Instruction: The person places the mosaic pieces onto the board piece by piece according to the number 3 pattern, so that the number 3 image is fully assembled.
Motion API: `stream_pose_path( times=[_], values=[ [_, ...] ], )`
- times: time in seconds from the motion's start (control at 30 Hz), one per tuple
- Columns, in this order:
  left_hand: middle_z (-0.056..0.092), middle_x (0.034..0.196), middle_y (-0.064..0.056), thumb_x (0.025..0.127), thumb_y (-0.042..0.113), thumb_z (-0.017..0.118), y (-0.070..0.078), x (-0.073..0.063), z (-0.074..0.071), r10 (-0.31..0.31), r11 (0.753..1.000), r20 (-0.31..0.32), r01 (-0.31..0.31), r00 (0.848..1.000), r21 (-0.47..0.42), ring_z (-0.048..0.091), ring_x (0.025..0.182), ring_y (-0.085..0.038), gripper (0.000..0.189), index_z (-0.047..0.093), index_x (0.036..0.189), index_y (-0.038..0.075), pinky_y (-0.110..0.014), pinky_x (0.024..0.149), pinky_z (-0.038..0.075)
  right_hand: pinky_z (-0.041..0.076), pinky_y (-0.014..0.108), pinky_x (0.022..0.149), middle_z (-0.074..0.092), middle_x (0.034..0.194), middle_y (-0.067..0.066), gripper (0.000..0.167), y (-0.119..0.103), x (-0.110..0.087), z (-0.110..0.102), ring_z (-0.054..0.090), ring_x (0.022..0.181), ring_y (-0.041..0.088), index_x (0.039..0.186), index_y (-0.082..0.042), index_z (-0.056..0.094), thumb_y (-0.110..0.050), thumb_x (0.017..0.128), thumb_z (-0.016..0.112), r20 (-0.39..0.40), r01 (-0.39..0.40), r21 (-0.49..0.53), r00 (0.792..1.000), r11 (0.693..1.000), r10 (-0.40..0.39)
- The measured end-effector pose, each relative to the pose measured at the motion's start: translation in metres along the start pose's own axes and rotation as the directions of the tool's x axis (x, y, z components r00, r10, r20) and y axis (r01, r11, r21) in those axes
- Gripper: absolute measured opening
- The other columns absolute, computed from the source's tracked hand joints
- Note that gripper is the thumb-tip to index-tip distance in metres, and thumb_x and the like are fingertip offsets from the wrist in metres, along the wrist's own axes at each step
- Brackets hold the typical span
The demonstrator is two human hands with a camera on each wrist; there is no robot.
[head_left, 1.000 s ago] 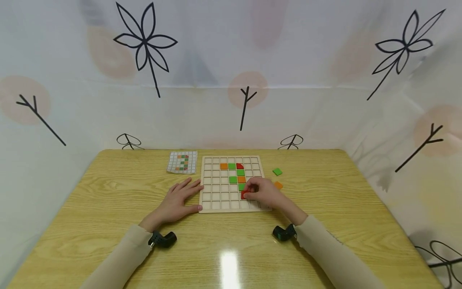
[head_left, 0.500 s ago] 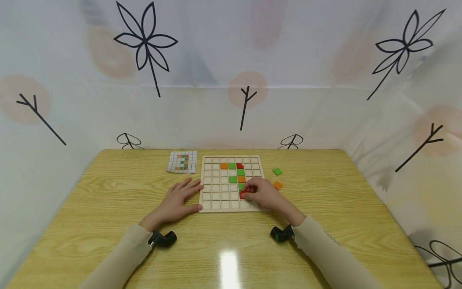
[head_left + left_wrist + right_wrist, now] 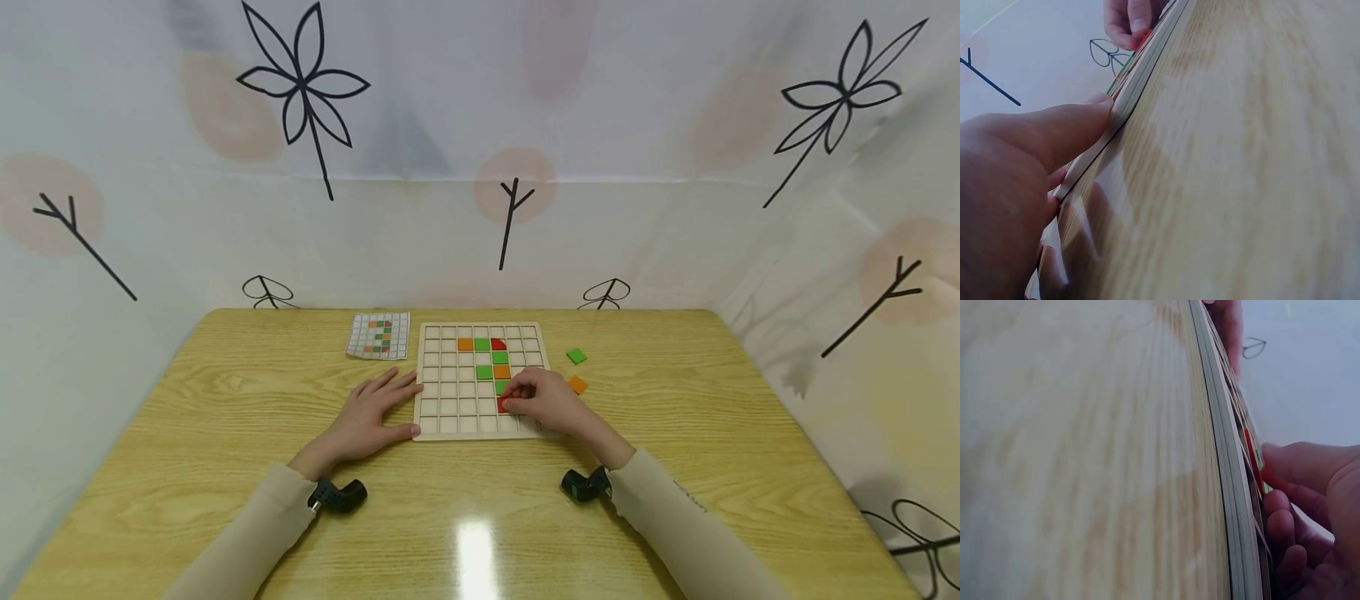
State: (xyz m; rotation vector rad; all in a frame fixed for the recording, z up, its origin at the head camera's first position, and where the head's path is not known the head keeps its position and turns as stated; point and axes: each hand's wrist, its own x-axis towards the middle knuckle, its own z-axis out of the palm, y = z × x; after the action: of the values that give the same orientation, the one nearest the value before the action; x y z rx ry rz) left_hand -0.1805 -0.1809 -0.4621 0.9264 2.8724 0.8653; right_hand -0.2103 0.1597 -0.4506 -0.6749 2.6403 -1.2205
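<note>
A light wooden grid board (image 3: 447, 423) lies on the table, with orange, green and red tiles in some of its cells. My left hand (image 3: 365, 421) is spread flat at the board's left edge, thumb and fingertips touching the rim. Over the lower right part of the board, my right hand (image 3: 546, 402) pinches a red tile (image 3: 502, 405) with thumb and curled fingers, at a cell below a green tile (image 3: 501, 387). In the right wrist view the thumb is right at the red tile (image 3: 1252, 464), which sits slightly tilted at the board's surface. The right hand hides several cells.
Left of the board's far corner lies a printed pattern card (image 3: 378, 337) showing a coloured grid. A loose green tile (image 3: 576, 357) and a loose orange tile (image 3: 577, 385) lie right of the board. A patterned cloth (image 3: 420, 233) hangs behind the table.
The right hand has shifted slightly left with the red tile, bringing it into line under the green tile. The left hand stays where it was.
</note>
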Motion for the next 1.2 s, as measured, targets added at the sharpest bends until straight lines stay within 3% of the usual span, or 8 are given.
stream_pose_path(
  times=[0.2,0.37,0.67,1.0,1.2],
  values=[
    [0.035,0.159,-0.005,0.093,0.047,0.066,-0.001,0.0,0.0,0.002,1.0,-0.002,-0.002,1.0,0.002,0.019,0.149,-0.035,0.067,0.049,0.149,0.015,-0.065,0.112,0.013,0.047,0.03,0.069,0.062,0.086,-0.002,0.005,0.0,-0.001,-0.003,0.056,0.077,0.017,0.097,-0.015,0.075,-0.016,0.094,0.071,-0.019,-0.006,0.035,1.0,0.999,0.007],
    [0.035,0.159,-0.004,0.093,0.049,0.066,-0.003,0.0,0.001,0.004,1.0,-0.003,-0.003,1.0,0.012,0.019,0.149,-0.034,0.067,0.049,0.15,0.016,-0.065,0.112,0.014,0.048,0.031,0.074,0.066,0.096,-0.002,0.008,0.005,-0.003,-0.005,0.057,0.083,0.017,0.1,-0.014,0.075,-0.017,0.096,0.069,-0.033,-0.031,0.077,0.999,0.997,0.034],
    [0.036,0.159,-0.005,0.094,0.048,0.065,-0.002,0.0,0.001,0.013,1.0,-0.005,-0.013,1.0,0.009,0.019,0.149,-0.035,0.067,0.049,0.15,0.015,-0.065,0.111,0.014,0.049,0.029,0.072,0.068,0.101,0.005,0.014,0.008,-0.006,-0.012,0.058,0.084,0.019,0.106,-0.006,0.073,-0.014,0.095,0.07,-0.059,-0.026,0.168,0.998,0.985,0.037],
    [0.035,0.159,-0.004,0.094,0.048,0.065,-0.003,0.0,0.002,0.007,1.0,0.002,-0.007,1.0,0.012,0.018,0.15,-0.034,0.067,0.048,0.15,0.016,-0.065,0.112,0.013,0.048,0.029,0.072,0.068,0.107,0.009,0.018,0.011,-0.013,-0.029,0.057,0.086,0.021,0.111,-0.003,0.072,-0.013,0.097,0.068,-0.097,-0.07,0.175,0.991,0.982,0.088],
    [0.035,0.159,-0.004,0.093,0.049,0.066,-0.004,0.001,0.002,0.009,1.0,0.003,-0.009,1.0,0.017,0.018,0.15,-0.033,0.067,0.049,0.15,0.016,-0.064,0.112,0.013,0.046,0.028,0.065,0.068,0.105,0.012,0.019,0.025,-0.015,-0.044,0.056,0.083,0.023,0.111,0.0,0.071,-0.012,0.097,0.067,-0.158,-0.09,0.154,0.981,0.984,0.115]
  ],
)
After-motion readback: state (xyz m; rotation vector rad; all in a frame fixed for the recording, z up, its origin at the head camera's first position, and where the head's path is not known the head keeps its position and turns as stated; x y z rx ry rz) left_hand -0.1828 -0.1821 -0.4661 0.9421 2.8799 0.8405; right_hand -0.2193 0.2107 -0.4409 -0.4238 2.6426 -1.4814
